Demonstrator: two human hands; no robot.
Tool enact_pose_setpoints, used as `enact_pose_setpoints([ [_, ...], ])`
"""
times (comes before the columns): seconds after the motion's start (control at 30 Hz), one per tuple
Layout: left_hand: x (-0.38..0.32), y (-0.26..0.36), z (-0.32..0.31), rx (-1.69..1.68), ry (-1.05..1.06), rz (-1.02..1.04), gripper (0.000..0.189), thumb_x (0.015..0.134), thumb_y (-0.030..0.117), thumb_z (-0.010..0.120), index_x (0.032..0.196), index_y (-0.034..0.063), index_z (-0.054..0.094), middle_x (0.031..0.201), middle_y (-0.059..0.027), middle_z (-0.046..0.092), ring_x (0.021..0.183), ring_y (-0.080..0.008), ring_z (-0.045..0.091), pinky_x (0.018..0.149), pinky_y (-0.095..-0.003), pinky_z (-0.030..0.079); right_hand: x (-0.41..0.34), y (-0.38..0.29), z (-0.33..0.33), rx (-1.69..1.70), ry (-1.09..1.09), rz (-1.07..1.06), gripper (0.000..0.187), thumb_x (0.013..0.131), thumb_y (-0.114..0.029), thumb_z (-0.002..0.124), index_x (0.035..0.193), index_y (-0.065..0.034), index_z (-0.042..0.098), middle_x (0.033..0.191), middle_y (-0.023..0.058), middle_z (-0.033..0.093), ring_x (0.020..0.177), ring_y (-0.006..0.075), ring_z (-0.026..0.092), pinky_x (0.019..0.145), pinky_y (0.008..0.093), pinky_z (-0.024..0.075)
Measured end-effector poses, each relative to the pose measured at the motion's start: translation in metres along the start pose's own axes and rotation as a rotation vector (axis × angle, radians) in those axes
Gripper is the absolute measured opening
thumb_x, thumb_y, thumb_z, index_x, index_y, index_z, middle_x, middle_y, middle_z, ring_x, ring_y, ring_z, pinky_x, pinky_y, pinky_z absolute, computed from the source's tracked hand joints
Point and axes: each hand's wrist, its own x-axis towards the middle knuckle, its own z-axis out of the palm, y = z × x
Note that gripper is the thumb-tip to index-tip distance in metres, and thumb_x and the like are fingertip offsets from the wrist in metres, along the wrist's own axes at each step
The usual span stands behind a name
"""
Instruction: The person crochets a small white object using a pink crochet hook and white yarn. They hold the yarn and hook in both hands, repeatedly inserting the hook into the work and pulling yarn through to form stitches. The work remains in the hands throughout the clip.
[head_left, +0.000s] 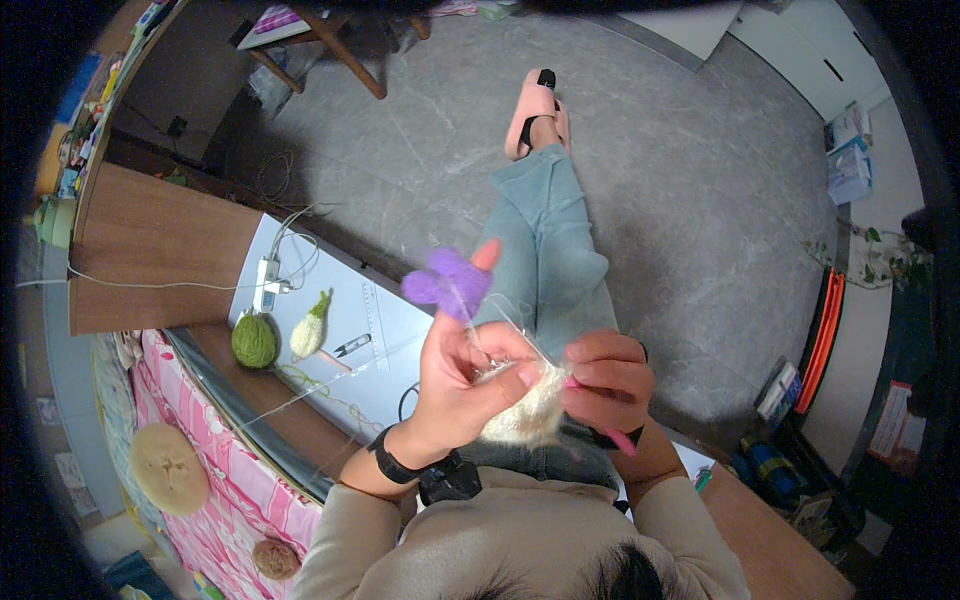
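Observation:
My left hand (457, 382) pinches a fuzzy cream crocheted piece (525, 416) between thumb and fingers. A purple fuzzy cover (450, 285) sits around its raised index finger, with a pale strand of yarn (469, 326) running over it. Against the right edge of the cream piece is my right hand (609, 379), its fingers curled around a crochet hook with a pink handle (622, 442). The hook's tip is hidden at the stitches. Yarn stretches left from my hands towards a round cream yarn cake or cushion (169, 469); I cannot tell which.
On the white tabletop (405, 330) at left lie a green yarn ball (253, 341), a small cream-and-green crocheted piece (306, 336), thread snips (352, 345), a clear ruler (373, 322) and a power strip (266, 285). A brown ball (275, 559) rests on pink patterned fabric (232, 525).

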Motion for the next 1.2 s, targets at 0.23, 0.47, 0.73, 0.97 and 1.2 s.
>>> enact_pose_setpoints([
  [0.23, 0.004, 0.008, -0.009, -0.305, -0.146, -0.169, 0.077, 0.069, -0.009, 0.053, 0.131, 0.0057, 0.01, 0.073, -0.0043, 0.056, 0.067, -0.0062, 0.052, 0.061, -0.0172, 0.04, 0.005, -0.014, 0.006, 0.628, 0.398, 0.479, 0.016, 0.083, -0.017, 0.047, 0.078, -0.0013, 0.049, 0.079, 0.0178, 0.055, 0.072, 0.0308, 0.057, 0.066, 0.0401, 0.0472],
  [0.47, 0.003, 0.001, -0.005, 0.073, -0.081, 0.081, 0.073, 0.069, -0.012, 0.055, 0.128, -0.0028, 0.014, 0.081, -0.0086, 0.059, 0.078, -0.0114, 0.056, 0.071, -0.0221, 0.043, 0.011, -0.012, 0.003, 0.667, 0.242, 0.744, 0.015, 0.08, -0.016, 0.052, 0.08, -0.0006, 0.052, 0.08, 0.0155, 0.057, 0.075, 0.026, 0.055, 0.067, 0.0356, 0.0449],
  [0.73, 0.001, 0.001, -0.004, 0.034, -0.04, 0.05, 0.068, 0.07, -0.009, 0.058, 0.126, -0.0044, 0.019, 0.084, -0.0089, 0.059, 0.08, -0.012, 0.056, 0.073, -0.0234, 0.043, 0.003, -0.005, 0.002, 0.493, 0.203, 0.725, 0.009, 0.074, -0.009, 0.058, 0.078, -0.0013, 0.056, 0.08, 0.0112, 0.057, 0.075, 0.0229, 0.054, 0.066, 0.033, 0.0428],
  [0.97, 0.0, 0.002, -0.005, 0.209, -0.104, 0.061, 0.066, 0.072, -0.007, 0.057, 0.126, -0.0041, 0.02, 0.083, -0.0078, 0.06, 0.079, -0.0102, 0.055, 0.072, -0.0223, 0.042, 0.005, -0.01, 0.005, 0.226, 0.179, 0.593, 0.01, 0.07, -0.007, 0.059, 0.078, -0.0028, 0.056, 0.079, 0.0104, 0.056, 0.076, 0.0245, 0.054, 0.064, 0.0332, 0.0438],
  [1.2, 0.003, 0.007, -0.008, 0.053, -0.126, -0.045, 0.067, 0.07, -0.007, 0.058, 0.126, -0.0034, 0.021, 0.081, -0.0071, 0.06, 0.076, -0.01, 0.055, 0.071, -0.0216, 0.042, 0.006, -0.008, 0.001, -0.02, 0.065, 0.189, 0.016, 0.067, -0.012, 0.062, 0.078, -0.0044, 0.055, 0.083, 0.0119, 0.054, 0.072, 0.0259, 0.056, 0.062, 0.032, 0.0458],
])
